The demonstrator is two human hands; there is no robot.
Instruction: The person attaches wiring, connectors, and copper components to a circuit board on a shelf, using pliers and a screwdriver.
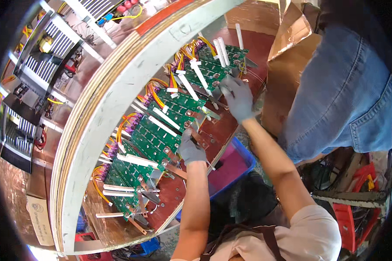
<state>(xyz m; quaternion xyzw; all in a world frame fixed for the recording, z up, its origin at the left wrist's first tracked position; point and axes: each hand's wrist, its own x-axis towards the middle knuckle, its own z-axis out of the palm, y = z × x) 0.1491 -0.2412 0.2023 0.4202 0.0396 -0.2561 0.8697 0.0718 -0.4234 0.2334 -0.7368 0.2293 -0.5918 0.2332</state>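
Both my hands wear grey gloves and work along the near edge of a row of green circuit boards (154, 139). My left hand (192, 150) is closed at a board's near edge, beside a copper strip (197, 137); anything in its fingers is hidden. My right hand (239, 98) is farther right, over the near edge of the far boards (211, 69). Its fingers are bent but apart, and I see nothing held in them. White strips (163, 126) lie on and stick out over the boards. Yellow, red and black wire bundles (157, 93) with white connectors run along their far edge.
The boards rest on a reddish-brown panel (170, 191). A thick, pale-edged wooden board (104, 108) rises beyond them. A blue-rimmed bin (248, 158) sits below the panel. At the right are an open cardboard box (287, 82) and another person's jeans-clad leg (335, 95).
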